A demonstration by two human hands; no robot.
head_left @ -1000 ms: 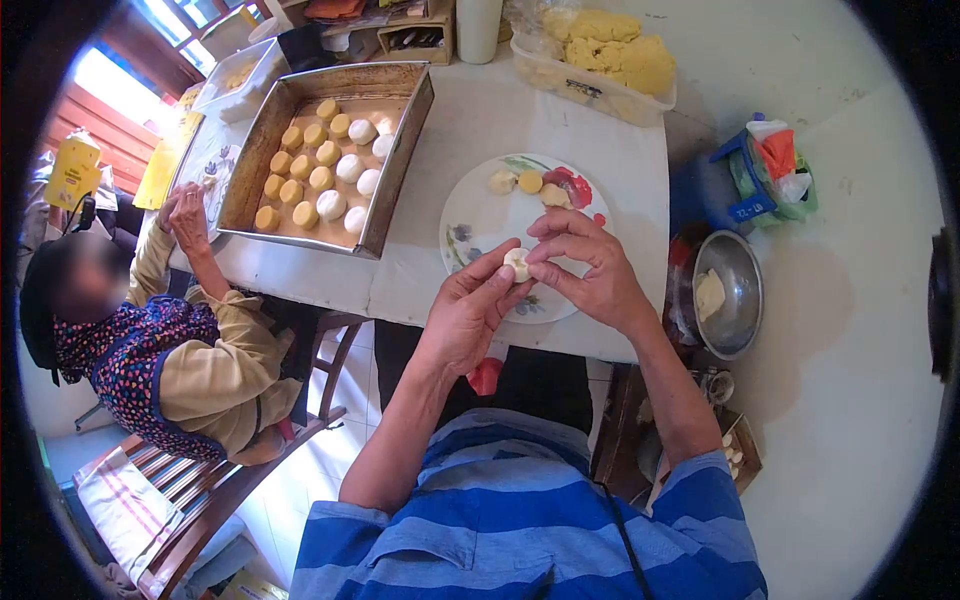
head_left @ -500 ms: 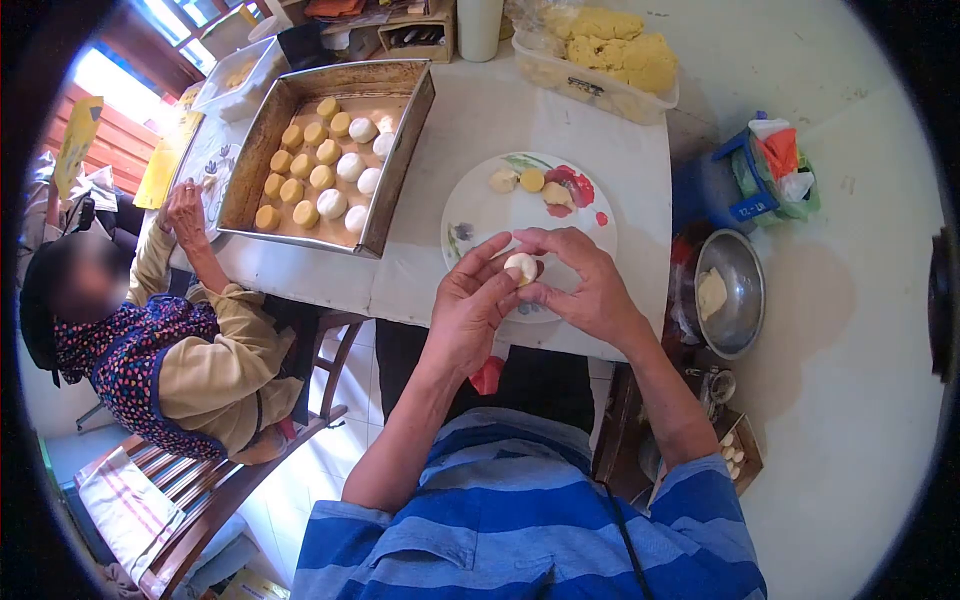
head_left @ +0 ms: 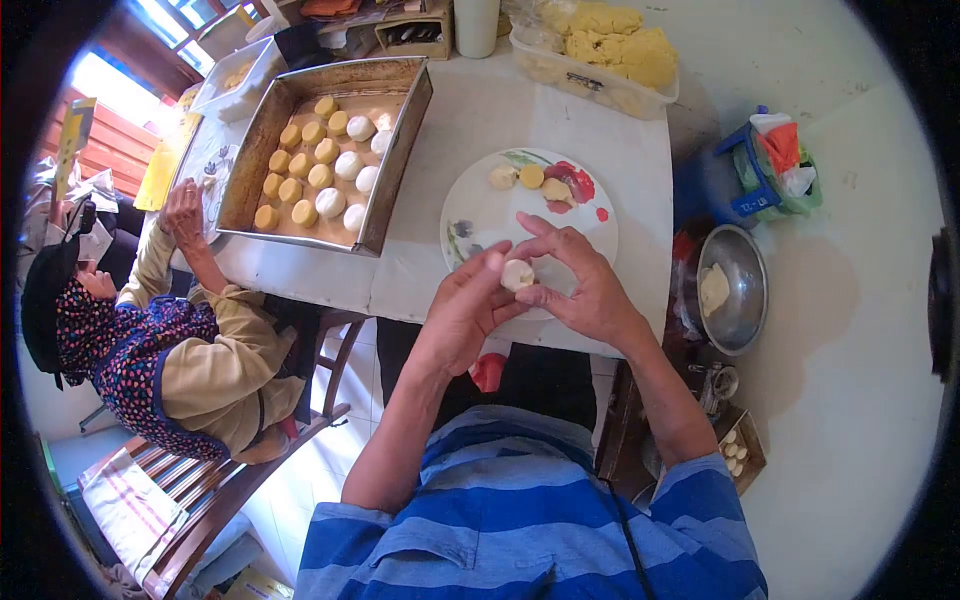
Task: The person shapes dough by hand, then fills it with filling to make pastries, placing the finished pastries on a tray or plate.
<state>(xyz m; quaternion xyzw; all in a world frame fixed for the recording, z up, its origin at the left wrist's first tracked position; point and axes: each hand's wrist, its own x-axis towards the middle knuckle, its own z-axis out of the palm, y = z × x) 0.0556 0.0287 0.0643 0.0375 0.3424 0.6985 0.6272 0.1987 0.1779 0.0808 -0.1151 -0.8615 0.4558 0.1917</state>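
Observation:
A small white dough ball (head_left: 517,274) is pinched between the fingertips of my left hand (head_left: 465,310) and my right hand (head_left: 580,280), just above the near edge of a flowered white plate (head_left: 480,215). Three more dough pieces, one white and two yellowish, lie at the plate's far side (head_left: 530,178). To the left stands a metal baking tray (head_left: 400,150) holding several yellow and white dough balls in rows.
A plastic tub of yellow dough (head_left: 600,55) sits at the table's far edge. Right of the table, a steel bowl (head_left: 735,290) holds a dough lump, with a blue basket (head_left: 760,165) behind it. A seated person (head_left: 190,340) at left rests a hand (head_left: 185,212) near the tray.
My hands have kept turning the dough ball, drifting slightly nearer to me. The person at left has shifted their head.

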